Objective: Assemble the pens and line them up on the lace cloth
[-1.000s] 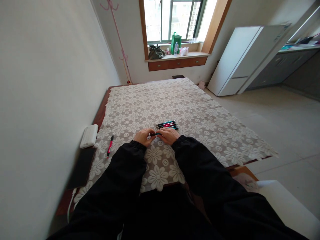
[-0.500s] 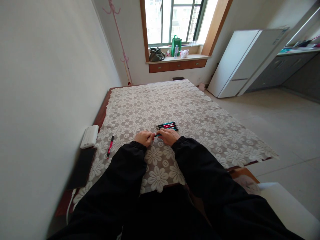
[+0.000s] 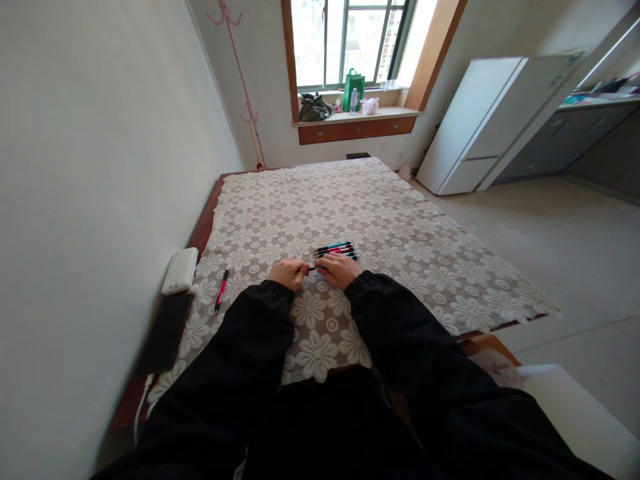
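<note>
Between my two hands runs a slim dark pen (image 3: 313,269), mostly covered by fingers. My left hand (image 3: 291,274) is closed in a pinch at its left end. My right hand (image 3: 339,269) pinches the other end. Just beyond the right hand lies a row of several pens (image 3: 335,247), side by side, with black ends and teal or red barrels. Off to the left, apart from both hands, a single red and black pen (image 3: 221,291) rests on the lace tablecloth (image 3: 295,207).
A white power bank (image 3: 180,271) and a dark flat case (image 3: 165,333) lie along the table's left edge by the wall, with a white cable (image 3: 141,407) near them. A white chair-like surface (image 3: 575,407) is at lower right. A fridge (image 3: 475,127) stands beyond.
Both hands keep nearly the same place and grip on the pen, with only slight finger movement. The view has shifted a little.
</note>
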A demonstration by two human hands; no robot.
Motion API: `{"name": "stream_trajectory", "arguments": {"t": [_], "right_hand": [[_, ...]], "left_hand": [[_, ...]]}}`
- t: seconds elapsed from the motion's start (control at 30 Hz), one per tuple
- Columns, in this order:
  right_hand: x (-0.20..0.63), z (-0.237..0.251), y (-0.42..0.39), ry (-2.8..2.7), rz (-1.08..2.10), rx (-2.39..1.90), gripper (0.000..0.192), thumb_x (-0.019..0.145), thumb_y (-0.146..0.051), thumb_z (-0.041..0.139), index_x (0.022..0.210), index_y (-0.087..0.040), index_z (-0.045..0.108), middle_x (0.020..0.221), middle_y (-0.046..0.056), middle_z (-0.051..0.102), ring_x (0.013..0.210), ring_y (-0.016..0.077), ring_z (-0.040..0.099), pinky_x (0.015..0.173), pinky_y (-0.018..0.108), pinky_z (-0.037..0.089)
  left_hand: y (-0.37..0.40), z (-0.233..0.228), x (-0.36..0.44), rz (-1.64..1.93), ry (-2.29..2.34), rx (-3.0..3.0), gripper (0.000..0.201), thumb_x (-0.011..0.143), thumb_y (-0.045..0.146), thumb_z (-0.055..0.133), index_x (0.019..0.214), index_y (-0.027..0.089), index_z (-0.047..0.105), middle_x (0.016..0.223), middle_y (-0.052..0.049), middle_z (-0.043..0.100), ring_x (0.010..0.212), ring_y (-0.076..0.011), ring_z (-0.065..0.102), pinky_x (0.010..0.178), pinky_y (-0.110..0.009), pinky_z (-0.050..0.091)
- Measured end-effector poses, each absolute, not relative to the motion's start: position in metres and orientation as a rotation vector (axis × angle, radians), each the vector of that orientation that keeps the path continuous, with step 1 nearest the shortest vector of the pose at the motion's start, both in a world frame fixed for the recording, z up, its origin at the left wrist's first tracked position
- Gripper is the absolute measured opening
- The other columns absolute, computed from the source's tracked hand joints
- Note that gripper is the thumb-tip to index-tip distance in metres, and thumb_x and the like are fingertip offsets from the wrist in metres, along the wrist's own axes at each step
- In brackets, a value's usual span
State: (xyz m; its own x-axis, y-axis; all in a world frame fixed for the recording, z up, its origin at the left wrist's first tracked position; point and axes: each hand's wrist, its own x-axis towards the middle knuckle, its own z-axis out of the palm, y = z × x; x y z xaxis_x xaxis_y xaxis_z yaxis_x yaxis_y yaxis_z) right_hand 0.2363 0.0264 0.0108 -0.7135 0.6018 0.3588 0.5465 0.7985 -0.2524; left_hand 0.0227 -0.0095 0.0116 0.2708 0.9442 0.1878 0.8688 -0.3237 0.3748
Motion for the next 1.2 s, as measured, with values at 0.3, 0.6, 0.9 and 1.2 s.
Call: {"name": "stream_trajectory", "arguments": {"t": [0.3, 0.6, 0.9, 1.2], "right_hand": [[0.237, 0.012, 0.026, -2.534, 0.244, -0.951, 0.018, 0.095, -0.021, 0.057, 0.110, -0.021, 0.067, 0.104, 0.006, 0.070, 0.096, 0.0191, 0.064, 0.084, 0.028, 0.044], [0.238, 0.016, 0.026, -2.498, 0.326, -1.065, 0.018, 0.090, -0.022, 0.060, 0.107, -0.020, 0.063, 0.108, 0.007, 0.071, 0.100, 0.0209, 0.065, 0.084, 0.029, 0.045], [0.241, 0.018, 0.026, -2.474, 0.266, -1.190, 0.015, 0.086, -0.023, 0.059, 0.101, -0.021, 0.063, 0.101, 0.006, 0.071, 0.096, 0.0215, 0.064, 0.081, 0.029, 0.043], [0.248, 0.012, 0.035, -2.546, 0.190, -1.028, 0.016, 0.089, -0.025, 0.060, 0.102, -0.022, 0.068, 0.102, 0.006, 0.072, 0.099, 0.0220, 0.061, 0.089, 0.032, 0.039]], "left_hand": [[-0.007, 0.012, 0.023, 0.667, 1.686, 2.271, 0.019, 0.087, 0.024, 0.056, 0.102, 0.024, 0.067, 0.101, -0.004, 0.071, 0.097, -0.0211, 0.064, 0.086, -0.032, 0.050], [-0.006, 0.013, 0.022, 0.661, 1.688, 2.287, 0.031, 0.085, 0.016, 0.053, 0.110, 0.027, 0.068, 0.104, -0.003, 0.072, 0.106, -0.0232, 0.061, 0.095, -0.037, 0.049], [-0.001, 0.007, 0.017, 0.715, 1.866, 2.184, 0.025, 0.085, 0.019, 0.051, 0.099, 0.024, 0.071, 0.107, -0.005, 0.073, 0.106, -0.0253, 0.062, 0.095, -0.040, 0.047], [-0.001, 0.008, 0.014, 0.726, 2.016, 2.097, 0.026, 0.083, 0.019, 0.050, 0.097, 0.023, 0.072, 0.107, -0.004, 0.073, 0.106, -0.0251, 0.062, 0.095, -0.039, 0.046]]}}
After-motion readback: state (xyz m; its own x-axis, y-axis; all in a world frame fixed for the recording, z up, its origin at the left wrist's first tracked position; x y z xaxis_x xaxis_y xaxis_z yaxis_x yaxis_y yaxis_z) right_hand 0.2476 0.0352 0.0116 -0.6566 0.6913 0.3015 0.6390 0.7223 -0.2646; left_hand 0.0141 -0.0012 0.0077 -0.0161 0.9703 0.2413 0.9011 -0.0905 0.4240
